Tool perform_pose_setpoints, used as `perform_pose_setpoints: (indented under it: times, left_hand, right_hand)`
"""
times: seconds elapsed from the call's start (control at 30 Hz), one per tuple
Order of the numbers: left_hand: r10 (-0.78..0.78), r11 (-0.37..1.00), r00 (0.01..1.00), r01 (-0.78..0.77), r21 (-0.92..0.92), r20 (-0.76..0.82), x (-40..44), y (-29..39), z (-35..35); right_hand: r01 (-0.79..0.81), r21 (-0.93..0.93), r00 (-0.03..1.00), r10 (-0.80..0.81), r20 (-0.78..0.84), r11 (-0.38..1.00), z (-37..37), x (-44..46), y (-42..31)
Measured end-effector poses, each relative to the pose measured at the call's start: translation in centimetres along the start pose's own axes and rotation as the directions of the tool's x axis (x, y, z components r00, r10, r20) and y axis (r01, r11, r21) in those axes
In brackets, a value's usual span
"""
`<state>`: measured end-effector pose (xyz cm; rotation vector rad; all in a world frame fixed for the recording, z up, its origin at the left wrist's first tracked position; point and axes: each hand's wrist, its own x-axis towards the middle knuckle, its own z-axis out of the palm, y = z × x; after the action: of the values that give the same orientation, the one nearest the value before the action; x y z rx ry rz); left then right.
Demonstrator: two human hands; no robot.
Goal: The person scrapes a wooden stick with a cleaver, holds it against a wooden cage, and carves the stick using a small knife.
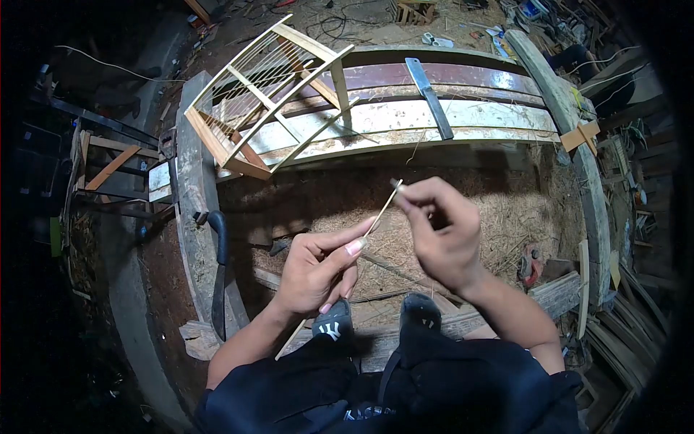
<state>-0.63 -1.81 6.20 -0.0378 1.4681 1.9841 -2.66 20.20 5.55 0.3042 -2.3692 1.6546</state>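
My left hand (pixel 318 271) pinches a thin bamboo stick (pixel 382 210) between thumb and forefinger. The stick slants up to the right, and its lower end shows again below the hand. At its upper tip, the thumb and forefinger of my right hand (pixel 447 228) are pressed together. A small dark piece shows beside those fingertips; what it is I cannot make out. Beyond the hands, a wooden frame with thin parallel rods (pixel 249 87) leans on the painted bench planks (pixel 491 112). A cleaver (pixel 432 105) lies across the same planks.
A blade with a dark curved handle (pixel 219 242) rests by the left beam (pixel 195 145). Wood shavings (pixel 491 210) cover the ground below the hands. Near the right beam (pixel 589 217) sits a red tool (pixel 533 267). Stacked strips (pixel 622 340) lie at far right.
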Motion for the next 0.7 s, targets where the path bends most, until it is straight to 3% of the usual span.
perform_pose_setpoints:
  times: [0.07, 0.13, 0.2, 0.27, 0.4, 0.43, 0.53, 0.67, 0.7]
  left_hand:
    - [-0.005, 1.0, 1.0, 0.005, -0.014, 0.008, 0.1, 0.1, 0.0]
    - [0.017, 1.0, 1.0, -0.017, -0.018, 0.013, 0.1, 0.1, -0.1]
    - [0.003, 1.0, 1.0, -0.003, -0.014, 0.002, 0.4, 0.4, 0.1]
    - [-0.014, 1.0, 1.0, 0.014, -0.016, -0.019, 0.3, 0.3, 0.2]
    - [0.033, 0.999, 0.999, -0.033, 0.0, 0.001, 0.1, 0.2, 0.2]
    - [0.03, 1.0, 1.0, -0.03, 0.002, -0.006, 0.1, 0.2, 0.2]
    - [0.019, 1.0, 1.0, -0.019, -0.014, 0.005, 0.2, 0.0, 0.1]
    - [0.02, 1.0, 0.999, -0.019, -0.011, 0.034, 0.0, 0.5, 0.2]
    - [0.017, 1.0, 0.999, -0.017, -0.007, 0.033, 0.0, 0.6, 0.3]
  right_hand:
    - [-0.076, 0.046, 0.997, 0.076, 0.0, 0.996, 0.1, -0.2, 0.1]
    - [0.163, 0.107, 0.981, -0.173, 0.088, 0.981, 0.8, -1.4, -1.0]
    - [0.135, 0.126, 0.985, -0.147, 0.093, 0.983, 0.8, -1.6, -1.2]
    - [0.008, 0.031, 0.999, -0.01, 0.046, 0.999, 0.5, -0.7, -0.7]
    - [0.182, 0.167, 0.978, -0.196, 0.073, 0.969, 1.9, -2.3, -1.2]
    - [0.128, 0.106, 0.981, -0.142, 0.135, 0.986, 1.3, -2.0, -1.3]
    - [0.007, 0.039, 0.998, -0.009, 0.055, 0.999, 0.8, -0.9, -0.3]
    - [0.191, 0.112, 0.978, -0.199, 0.062, 0.975, 1.5, -1.8, -1.1]
    - [0.163, 0.077, 0.985, -0.166, 0.042, 0.984, 1.2, -1.3, -0.9]
